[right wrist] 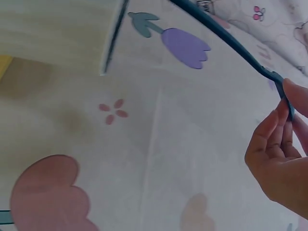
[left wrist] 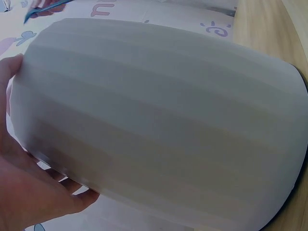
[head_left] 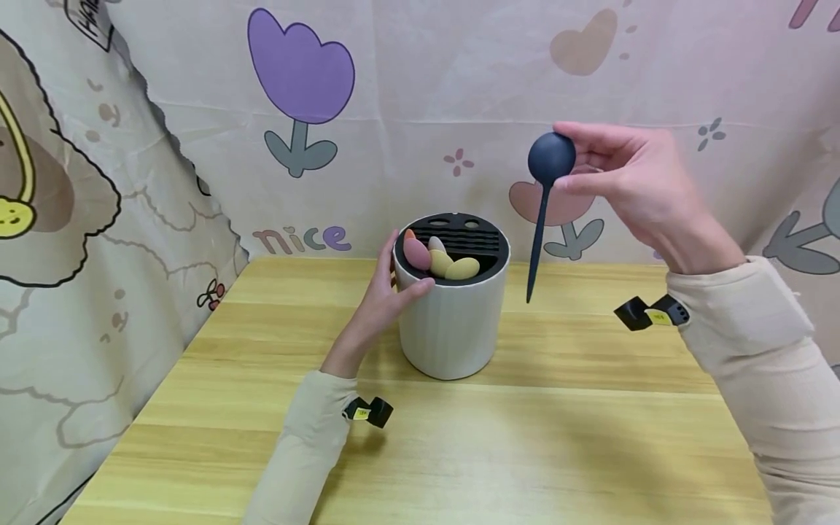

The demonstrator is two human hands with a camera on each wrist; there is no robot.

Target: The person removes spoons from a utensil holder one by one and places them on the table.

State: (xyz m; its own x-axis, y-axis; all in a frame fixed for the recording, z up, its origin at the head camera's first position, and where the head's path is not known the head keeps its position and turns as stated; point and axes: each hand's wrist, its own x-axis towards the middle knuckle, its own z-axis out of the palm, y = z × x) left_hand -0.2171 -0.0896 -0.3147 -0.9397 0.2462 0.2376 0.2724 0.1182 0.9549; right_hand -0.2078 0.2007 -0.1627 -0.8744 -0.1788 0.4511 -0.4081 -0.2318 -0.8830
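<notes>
A white ribbed utensil holder (head_left: pixel 449 328) with a black slotted lid (head_left: pixel 482 240) stands upright on the table. Around its left side, near the rim, my left hand (head_left: pixel 387 292) grips it with the thumb at the front; the left wrist view shows the holder's wall (left wrist: pixel 159 120) close up beside the fingers. Raised to the right of the holder, my right hand (head_left: pixel 633 175) pinches a dark blue spoon (head_left: pixel 551 157) by its round bowl. The spoon's thin handle (right wrist: pixel 226 36) points down, its tip apart from table and holder.
Several pastel oval pieces, pink (head_left: pixel 417 255) and yellow (head_left: pixel 462 269) among them, stick up from the lid's front opening. The wooden table (head_left: pixel 525 452) ends at the back against a printed cloth (head_left: pixel 420 87), which also hangs along the left side.
</notes>
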